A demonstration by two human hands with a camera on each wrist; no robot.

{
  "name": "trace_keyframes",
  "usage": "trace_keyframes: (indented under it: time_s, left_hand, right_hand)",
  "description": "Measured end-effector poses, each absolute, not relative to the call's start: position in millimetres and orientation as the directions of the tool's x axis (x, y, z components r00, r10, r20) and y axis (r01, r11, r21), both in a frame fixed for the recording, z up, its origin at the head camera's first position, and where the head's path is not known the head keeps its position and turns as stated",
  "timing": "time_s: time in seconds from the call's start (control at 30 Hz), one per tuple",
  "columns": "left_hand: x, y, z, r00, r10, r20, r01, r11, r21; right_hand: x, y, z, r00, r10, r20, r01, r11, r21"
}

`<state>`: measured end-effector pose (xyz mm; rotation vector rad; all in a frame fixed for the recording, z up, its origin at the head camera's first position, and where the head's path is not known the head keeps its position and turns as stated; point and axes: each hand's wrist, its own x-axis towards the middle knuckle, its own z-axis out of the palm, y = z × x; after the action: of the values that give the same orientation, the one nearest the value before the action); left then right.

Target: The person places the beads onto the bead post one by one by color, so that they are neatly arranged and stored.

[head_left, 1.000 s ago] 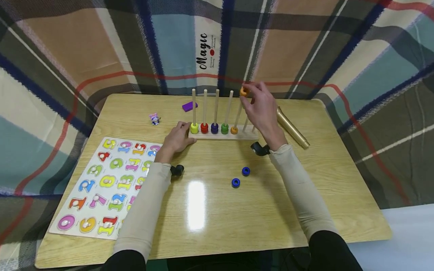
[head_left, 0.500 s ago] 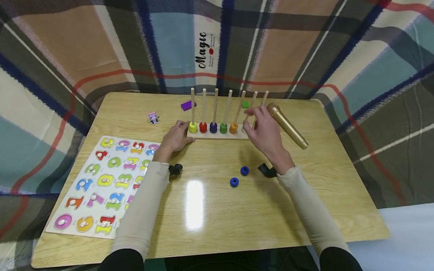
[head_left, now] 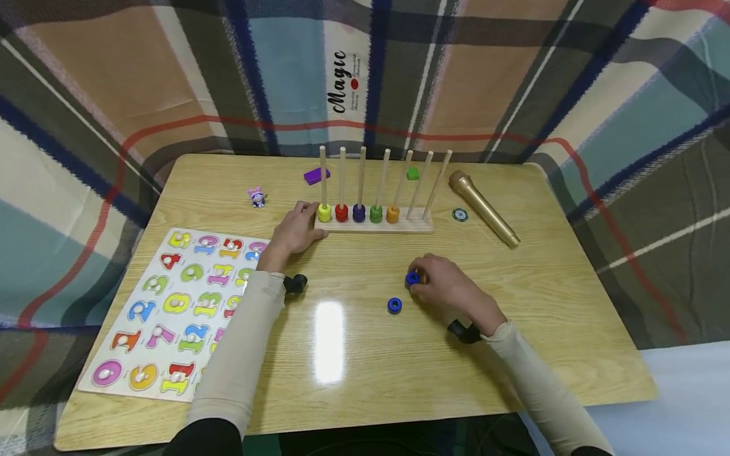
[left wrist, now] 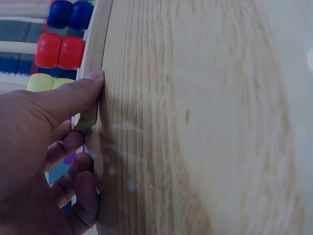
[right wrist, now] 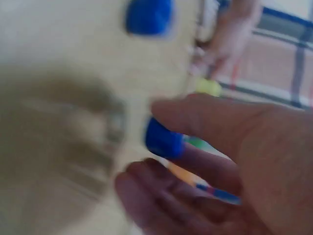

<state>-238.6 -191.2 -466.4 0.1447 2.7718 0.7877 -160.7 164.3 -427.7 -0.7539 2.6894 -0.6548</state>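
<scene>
A wooden peg stand (head_left: 373,228) with upright pegs stands near the back of the table. From left to right it carries yellow, red, dark blue, green and orange beads (head_left: 392,215); the two rightmost pegs are bare. My left hand (head_left: 293,231) grips the stand's left end, thumb (left wrist: 80,95) along its front edge. Lower right on the table, my right hand (head_left: 447,285) pinches a blue bead (right wrist: 164,139) between thumb and index finger. Another blue bead (head_left: 394,305) lies on the tabletop just left of that hand.
A board of coloured number pieces (head_left: 177,304) lies at the left, partly under my left forearm. Behind are a small figurine (head_left: 257,197), a purple block (head_left: 313,176) and a green block (head_left: 413,173). A round disc (head_left: 459,215) and gold microphone-like tube (head_left: 485,210) lie right.
My right hand put an orange bead onto the fifth peg, then came away towards me and took hold of a blue bead. My left hand has stayed on the stand's end.
</scene>
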Motion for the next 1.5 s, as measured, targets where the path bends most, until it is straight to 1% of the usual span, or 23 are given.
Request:
trace_keyframes:
  time_s: [0.07,0.13,0.17,0.23,0.3,0.37,0.47,0.8,1.1,1.2,1.27,1.3,1.37,1.4,1.47,1.5]
  left_hand:
    - [-238.3,-191.2,-465.3,-0.963,0.164,-0.215,0.024,0.845,0.535]
    - [-237.5,-191.0,-464.2,-0.963,0.165,-0.215,0.024,0.843,0.538]
    - [-237.0,-191.0,-463.7,-0.963,0.165,-0.215,0.024,0.842,0.538]
    - [-236.6,-191.2,-463.8,-0.963,0.160,-0.217,0.019,0.841,0.540]
    - [-236.2,-191.8,-463.8,-0.963,0.161,-0.217,0.019,0.843,0.538]
    - [-236.1,-192.0,-463.9,-0.963,0.160,-0.218,0.018,0.843,0.538]
    - [-236.0,-191.2,-463.4,-0.963,0.160,-0.217,0.018,0.843,0.538]
    - [-234.9,-188.8,-462.2,-0.963,0.160,-0.215,0.021,0.845,0.534]
    - [-235.1,-188.6,-462.6,-0.964,0.159,-0.215,0.021,0.846,0.532]
    - [-235.7,-187.9,-463.0,-0.963,0.164,-0.213,0.025,0.844,0.536]
    - [-235.8,-187.9,-463.1,-0.961,0.170,-0.216,0.029,0.843,0.537]
    - [-235.8,-188.1,-463.1,-0.961,0.171,-0.217,0.028,0.842,0.538]
    - [-235.9,-188.9,-463.2,-0.961,0.170,-0.220,0.025,0.841,0.540]
    - [-236.1,-189.3,-463.5,-0.961,0.168,-0.219,0.023,0.840,0.543]
    - [-236.0,-190.0,-463.8,-0.961,0.170,-0.217,0.028,0.843,0.538]
    - [-236.1,-190.3,-464.2,-0.962,0.170,-0.215,0.029,0.843,0.538]
  right_hand:
    - [-170.9,165.1,-413.2,-0.865,-0.501,-0.029,-0.415,0.746,-0.521]
    - [-184.1,165.3,-393.3,-0.893,-0.434,0.121,-0.424,0.720,-0.549]
    - [-191.3,164.9,-382.3,-0.896,-0.396,0.199,-0.436,0.708,-0.556]
    - [-205.7,163.5,-362.1,-0.887,-0.316,0.336,-0.458,0.690,-0.561]
    - [-219.3,161.6,-345.6,-0.858,-0.250,0.448,-0.485,0.682,-0.547]
    - [-230.2,159.5,-333.9,-0.828,-0.219,0.516,-0.507,0.686,-0.522]
    - [-240.9,156.6,-326.1,-0.807,-0.220,0.547,-0.522,0.700,-0.488]
    - [-252.9,150.6,-324.0,-0.832,-0.239,0.501,-0.488,0.745,-0.455]
    - [-252.7,148.9,-323.4,-0.883,-0.270,0.383,-0.434,0.779,-0.453]
    - [-243.1,148.7,-327.3,-0.866,-0.248,0.435,-0.442,0.787,-0.431]
    - [-227.6,146.5,-333.0,-0.847,-0.243,0.472,-0.456,0.788,-0.413]
    - [-217.6,144.6,-337.3,-0.847,-0.251,0.469,-0.459,0.791,-0.404]
    - [-194.5,139.3,-348.2,-0.863,-0.308,0.400,-0.467,0.791,-0.396]
    - [-182.5,136.2,-354.9,-0.876,-0.353,0.329,-0.466,0.793,-0.391]
    - [-158.9,130.8,-371.4,-0.886,-0.445,0.133,-0.460,0.801,-0.383]
    - [-148.5,128.5,-380.3,-0.875,-0.483,0.032,-0.459,0.807,-0.372]
